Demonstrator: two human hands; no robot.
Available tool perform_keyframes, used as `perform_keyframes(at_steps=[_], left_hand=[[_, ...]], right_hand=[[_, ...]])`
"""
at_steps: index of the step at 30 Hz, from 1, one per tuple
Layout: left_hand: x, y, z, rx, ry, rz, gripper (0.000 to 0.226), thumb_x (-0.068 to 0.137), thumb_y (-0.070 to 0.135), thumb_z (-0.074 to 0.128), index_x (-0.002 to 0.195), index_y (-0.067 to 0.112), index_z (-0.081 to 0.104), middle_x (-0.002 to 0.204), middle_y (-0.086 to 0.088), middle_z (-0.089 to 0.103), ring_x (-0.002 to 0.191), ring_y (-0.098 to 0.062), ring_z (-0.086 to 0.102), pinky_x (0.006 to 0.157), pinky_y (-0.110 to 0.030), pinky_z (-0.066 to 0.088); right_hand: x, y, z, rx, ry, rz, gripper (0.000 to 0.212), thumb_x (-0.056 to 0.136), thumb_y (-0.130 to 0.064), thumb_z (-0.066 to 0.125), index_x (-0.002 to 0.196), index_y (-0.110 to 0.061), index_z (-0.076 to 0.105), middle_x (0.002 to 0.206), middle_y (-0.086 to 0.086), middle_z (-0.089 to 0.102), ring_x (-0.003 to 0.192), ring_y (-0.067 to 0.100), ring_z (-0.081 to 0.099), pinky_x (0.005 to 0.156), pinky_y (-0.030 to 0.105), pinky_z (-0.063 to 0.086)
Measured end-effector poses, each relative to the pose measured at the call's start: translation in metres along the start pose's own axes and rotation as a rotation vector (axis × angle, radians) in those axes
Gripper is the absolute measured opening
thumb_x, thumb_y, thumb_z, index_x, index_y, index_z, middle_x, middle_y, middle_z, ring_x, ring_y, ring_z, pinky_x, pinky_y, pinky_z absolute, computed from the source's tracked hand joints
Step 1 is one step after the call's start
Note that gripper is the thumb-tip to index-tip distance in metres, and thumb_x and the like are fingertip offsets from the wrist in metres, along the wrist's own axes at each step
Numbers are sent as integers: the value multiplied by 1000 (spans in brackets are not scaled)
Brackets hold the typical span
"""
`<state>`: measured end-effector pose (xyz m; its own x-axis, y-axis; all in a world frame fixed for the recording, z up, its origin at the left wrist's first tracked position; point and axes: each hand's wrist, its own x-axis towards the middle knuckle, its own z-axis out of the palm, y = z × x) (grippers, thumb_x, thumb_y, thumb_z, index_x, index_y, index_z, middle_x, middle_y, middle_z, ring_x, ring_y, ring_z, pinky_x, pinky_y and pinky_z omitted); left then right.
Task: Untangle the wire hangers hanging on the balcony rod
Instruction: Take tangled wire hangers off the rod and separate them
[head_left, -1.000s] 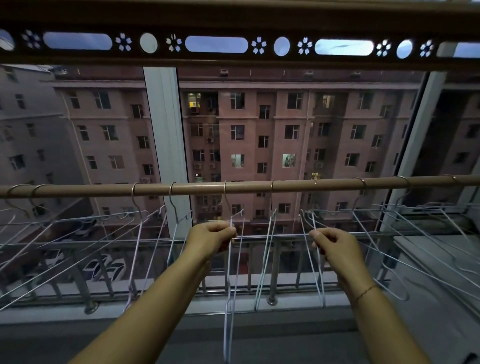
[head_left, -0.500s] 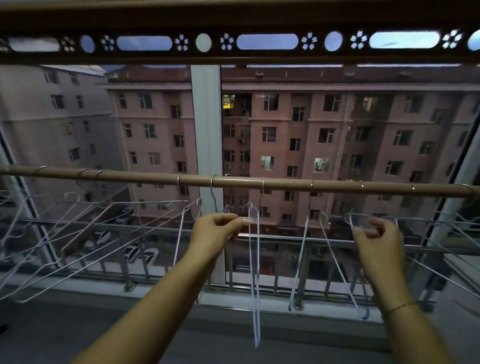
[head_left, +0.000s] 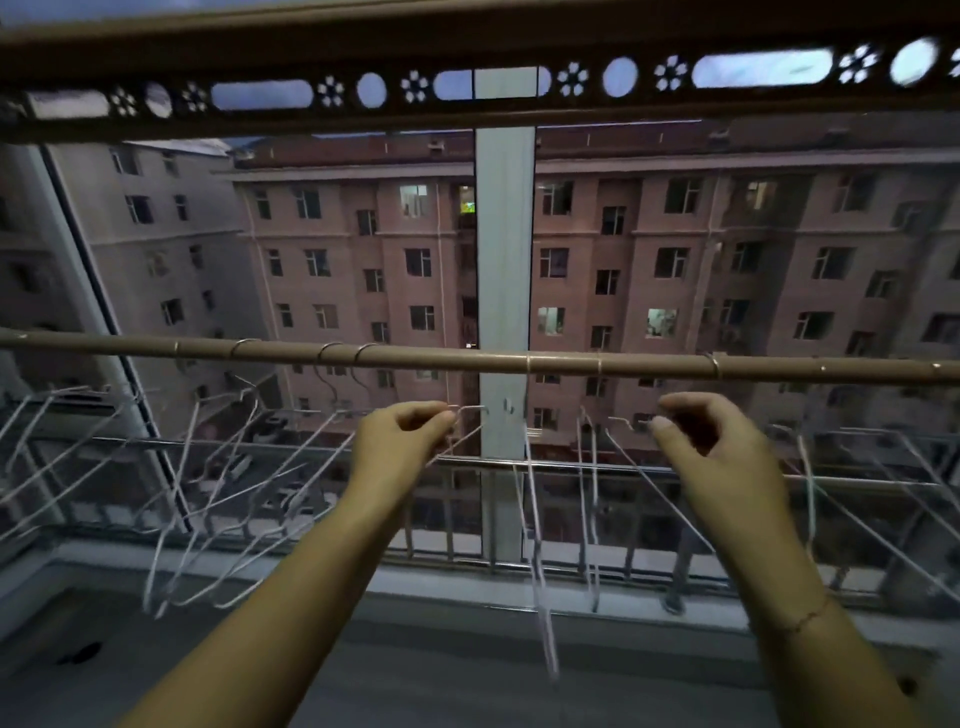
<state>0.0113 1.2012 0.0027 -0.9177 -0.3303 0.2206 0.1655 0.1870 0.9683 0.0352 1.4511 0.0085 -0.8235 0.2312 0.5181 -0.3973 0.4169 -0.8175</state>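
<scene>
A brown balcony rod (head_left: 467, 361) runs across the view with several white wire hangers hooked over it. My left hand (head_left: 402, 441) pinches the shoulder of one hanger (head_left: 470, 415) just below the rod's middle. To the right, my right hand (head_left: 711, 441) has its fingers curled at the shoulder of another hanger (head_left: 621, 423); whether it holds the wire is unclear. A narrow hanger (head_left: 537, 545) dangles between my hands. A cluster of hangers (head_left: 218, 493) on the left overlaps and crosses.
A metal railing (head_left: 519, 465) runs behind the hangers, above a grey ledge (head_left: 467, 582). A white window post (head_left: 504, 260) stands behind the rod's middle. A decorated brown beam (head_left: 467, 88) spans overhead. More hangers (head_left: 883, 467) spread at the right.
The view has swung to the left, so the window post now sits at centre. Both hands stay at hanger shoulders below the rod. The hangers on the left look blurred.
</scene>
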Motion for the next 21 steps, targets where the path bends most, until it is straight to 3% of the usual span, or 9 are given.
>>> perform_keyframes(at_steps=[4,8,12,15,18,21], left_hand=[[20,-10,-41,36,20,31,20,85,15,65,104,16,69,95,4,69,86,-4,62,70,-18,47],[34,-25,-69,75,70,2,33,86,15,65,119,12,62,109,0,64,97,-14,59,86,-28,47],[43,-41,-83,139,120,-22,42,88,20,62,129,11,56,121,-5,62,100,-15,54,91,-32,46],[49,-47,-86,168,101,-15,34,89,18,62,122,11,61,122,-7,64,101,-14,56,90,-31,46],[51,-50,-84,206,48,-12,28,88,13,62,115,9,66,119,-8,67,98,-12,56,86,-27,44],[52,-50,-81,238,20,-26,24,86,12,65,109,9,70,112,-7,70,92,-12,59,81,-25,44]], right_hand=[[-17,-13,51,-5,-44,57,12,87,-21,60,98,-27,57,86,-6,59,76,3,55,56,11,42],[-25,-13,86,-47,-59,109,13,87,-22,60,98,-27,56,82,-9,56,71,0,52,48,8,42],[-26,-6,107,-145,-77,172,27,89,-19,57,116,-17,58,94,-9,56,79,0,50,61,8,36],[-27,0,116,-192,-88,195,29,89,-18,57,119,-15,58,102,-2,62,82,4,52,70,15,41],[-27,5,119,-214,-77,199,29,90,-18,56,118,-14,58,95,-4,60,79,3,52,66,15,40],[-24,8,121,-247,-93,215,27,90,-18,56,116,-13,61,99,1,63,85,11,55,72,21,44]])
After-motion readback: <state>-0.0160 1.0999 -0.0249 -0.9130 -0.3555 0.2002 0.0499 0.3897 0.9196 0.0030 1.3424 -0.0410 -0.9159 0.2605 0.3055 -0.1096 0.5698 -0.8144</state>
